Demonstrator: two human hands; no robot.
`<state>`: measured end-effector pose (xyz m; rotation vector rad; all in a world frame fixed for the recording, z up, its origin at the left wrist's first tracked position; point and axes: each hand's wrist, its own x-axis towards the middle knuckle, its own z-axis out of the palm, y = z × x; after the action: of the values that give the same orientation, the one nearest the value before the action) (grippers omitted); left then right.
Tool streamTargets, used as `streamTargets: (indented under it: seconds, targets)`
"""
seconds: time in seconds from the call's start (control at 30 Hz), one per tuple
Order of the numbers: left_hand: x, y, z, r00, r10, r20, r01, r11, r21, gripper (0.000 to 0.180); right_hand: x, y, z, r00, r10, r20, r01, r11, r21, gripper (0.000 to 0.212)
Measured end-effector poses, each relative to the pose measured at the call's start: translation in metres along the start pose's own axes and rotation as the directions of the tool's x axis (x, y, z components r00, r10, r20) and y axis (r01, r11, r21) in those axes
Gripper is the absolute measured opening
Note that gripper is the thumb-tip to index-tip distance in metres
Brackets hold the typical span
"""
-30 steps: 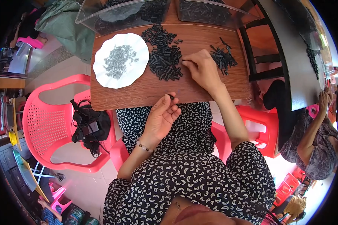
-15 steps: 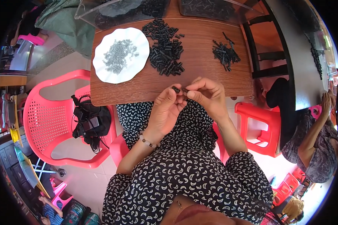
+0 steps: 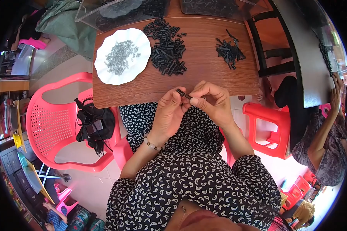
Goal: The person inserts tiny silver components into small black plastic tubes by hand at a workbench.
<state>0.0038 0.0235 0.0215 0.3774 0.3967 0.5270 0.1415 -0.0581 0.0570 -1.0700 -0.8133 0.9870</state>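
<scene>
Over the table's near edge, my left hand (image 3: 166, 111) pinches a short black tubular part (image 3: 181, 92) between thumb and fingers. My right hand (image 3: 216, 103) is beside it, thumb and forefinger closed on a small dark piece (image 3: 187, 96) that points toward the tube. Whether the two pieces touch is too small to tell. Beyond my hands lies a heap of short black tubular parts (image 3: 167, 57). A white scalloped plate (image 3: 104, 73) on the left bears a pile of small silvery pieces (image 3: 120, 57). Thin black parts (image 3: 230, 53) lie in a smaller heap at the right.
Clear bins (image 3: 115, 19) with black parts stand along the far side of the brown wooden table (image 3: 208, 34). A pink chair (image 3: 46, 127) with a black bag (image 3: 96, 125) is at the left, a red stool (image 3: 268, 131) at the right. Another person's arm (image 3: 322, 131) rests near a dark table.
My right hand has shifted slightly, and the small dark piece in it now sits lower beside the tube. The view has moved a little; the heaps look unchanged.
</scene>
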Motion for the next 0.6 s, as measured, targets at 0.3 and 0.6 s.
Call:
streamTargets:
  seconds: [0.3, 0.6]
  targets:
    - [0.000, -0.004, -0.001, 1.000, 0.020, 0.014, -0.020, 0.999, 0.031, 0.025, -0.003, 0.010, 0.001, 0.999, -0.009, -0.033, 0.010, 1.000, 0.002, 0.007]
    - [-0.002, -0.004, -0.001, 0.997, 0.077, 0.027, -0.080, 0.987, 0.137, 0.025, -0.008, 0.014, 0.004, 0.995, -0.080, -0.064, 0.074, 0.993, -0.090, 0.007]
